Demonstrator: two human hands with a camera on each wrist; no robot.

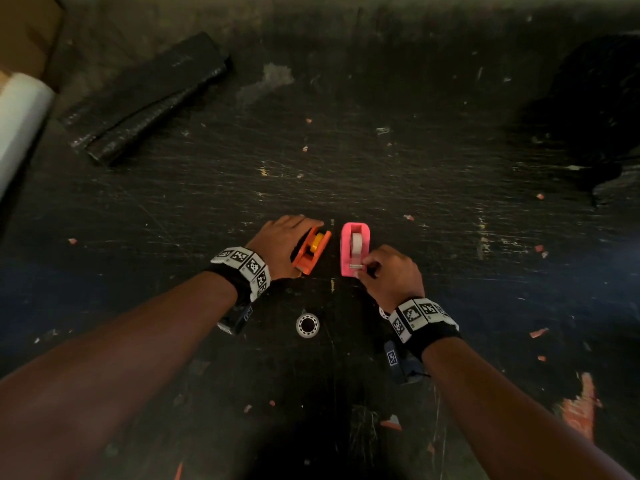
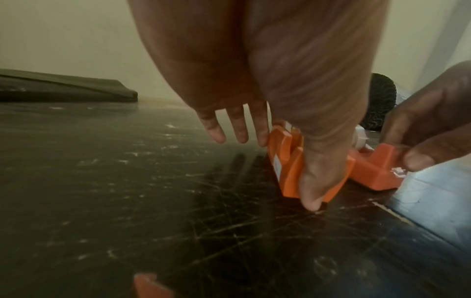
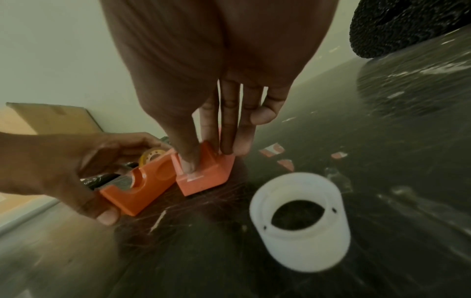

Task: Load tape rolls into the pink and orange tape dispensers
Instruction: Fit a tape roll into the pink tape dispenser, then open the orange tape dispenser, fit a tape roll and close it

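Note:
On the scratched black table, my left hand (image 1: 292,245) grips the orange dispenser (image 1: 311,252) from its left side, thumb at the near end and fingers over the far end. A yellow tape roll (image 1: 316,243) sits in it. The pink dispenser (image 1: 354,249) stands just to the right and carries a white tape roll (image 1: 356,241). My right hand (image 1: 367,269) pinches the pink dispenser's near cutter end. In the right wrist view the thumb (image 3: 188,161) presses down on the tape strip at the cutter. The wrist views render the pink dispenser (image 3: 206,177) (image 2: 377,169) as orange.
An empty white tape core (image 1: 307,325) (image 3: 300,219) lies on the table between my wrists. A folded black sheet (image 1: 149,95) lies at the back left, by a white roll (image 1: 20,116) and a cardboard box (image 1: 27,29). A black mesh bundle (image 1: 595,109) is at the right. Red scraps are scattered about.

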